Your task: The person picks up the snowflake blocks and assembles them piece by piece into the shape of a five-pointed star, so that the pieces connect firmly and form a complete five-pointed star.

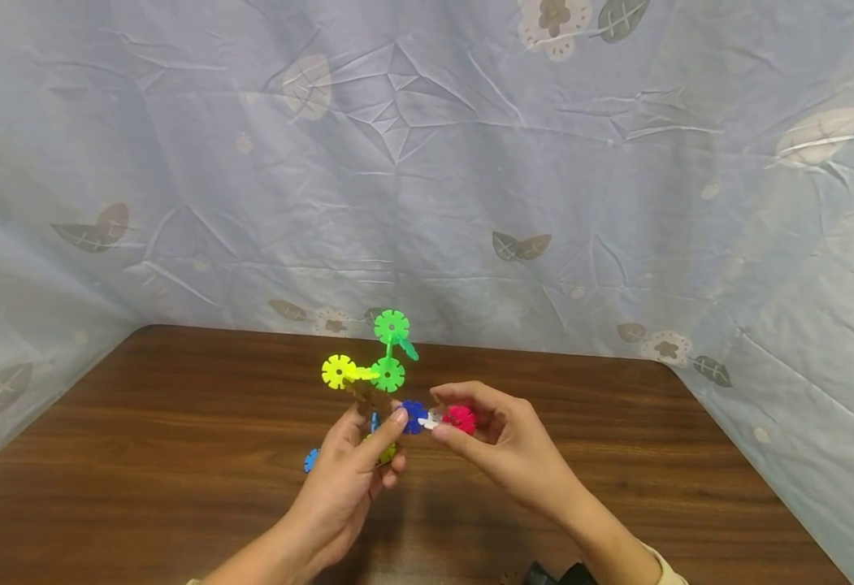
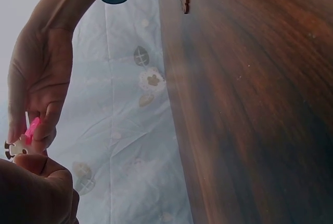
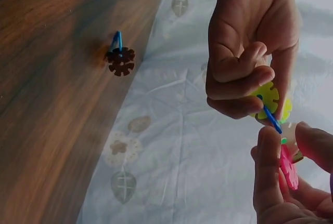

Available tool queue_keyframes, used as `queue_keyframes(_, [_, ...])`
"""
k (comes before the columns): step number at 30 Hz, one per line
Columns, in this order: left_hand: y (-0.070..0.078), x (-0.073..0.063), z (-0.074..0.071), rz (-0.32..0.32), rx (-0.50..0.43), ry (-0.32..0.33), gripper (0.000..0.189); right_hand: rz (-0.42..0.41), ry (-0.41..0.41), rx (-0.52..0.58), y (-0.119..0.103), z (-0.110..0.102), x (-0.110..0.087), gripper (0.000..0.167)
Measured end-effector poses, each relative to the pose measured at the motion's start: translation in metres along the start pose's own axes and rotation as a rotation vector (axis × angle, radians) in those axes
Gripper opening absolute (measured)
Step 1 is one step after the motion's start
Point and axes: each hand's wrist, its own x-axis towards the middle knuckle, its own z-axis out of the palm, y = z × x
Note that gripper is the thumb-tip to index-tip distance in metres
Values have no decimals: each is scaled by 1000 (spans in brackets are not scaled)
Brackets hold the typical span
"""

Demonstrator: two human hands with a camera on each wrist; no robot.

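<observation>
Notched plastic discs are joined in a branching chain between my hands. My left hand [image 1: 353, 467] grips it, thumb against the dark blue disc [image 1: 413, 418], with a yellow disc [image 3: 268, 98] by its fingers. Above that hand rise green discs [image 1: 392, 327], a bright yellow disc [image 1: 338, 372] and a brown disc [image 1: 368, 394]. My right hand [image 1: 503, 439] pinches a white disc [image 1: 430, 420] between thumb and fingers, its edge meeting the dark blue disc. A pink disc [image 1: 460, 419] sits beside the white one, inside the right hand's curl.
A light blue disc [image 1: 312, 461] shows left of the left hand; whether it touches the table is unclear. The brown wooden table [image 1: 178, 422] lies beneath, with a patterned pale cloth [image 1: 427, 203] behind and at both sides. A dark object [image 1: 558, 574] shows at the bottom edge.
</observation>
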Motion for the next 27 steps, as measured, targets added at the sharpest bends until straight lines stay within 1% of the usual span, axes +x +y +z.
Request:
queue_keyframes(4, [1, 0, 0, 11, -7, -6, 17, -12, 10, 33, 1, 2, 1, 35])
queue_keyframes(9, [4, 0, 0, 29, -13, -3, 16, -38, -12, 62, 2, 1, 3, 37])
queue_keyframes(14, [6, 0, -2, 35, -17, -7, 17, -55, -35, -3, 0, -5, 3, 38])
queue_keyframes(17, [7, 0, -4, 33, -15, -7, 19, -55, -11, -59, -2, -10, 3, 32])
queue_keyframes(21, [7, 1, -5, 30, -11, -8, 21, -37, 23, -97, -4, -16, 3, 16])
queue_keyframes(24, [8, 1, -5, 28, -14, -9, 21, -32, 25, -106, -5, -17, 2, 8])
queue_keyframes(27, [8, 1, -6, 27, -21, -8, 23, -37, 22, -89, -4, -17, 2, 5])
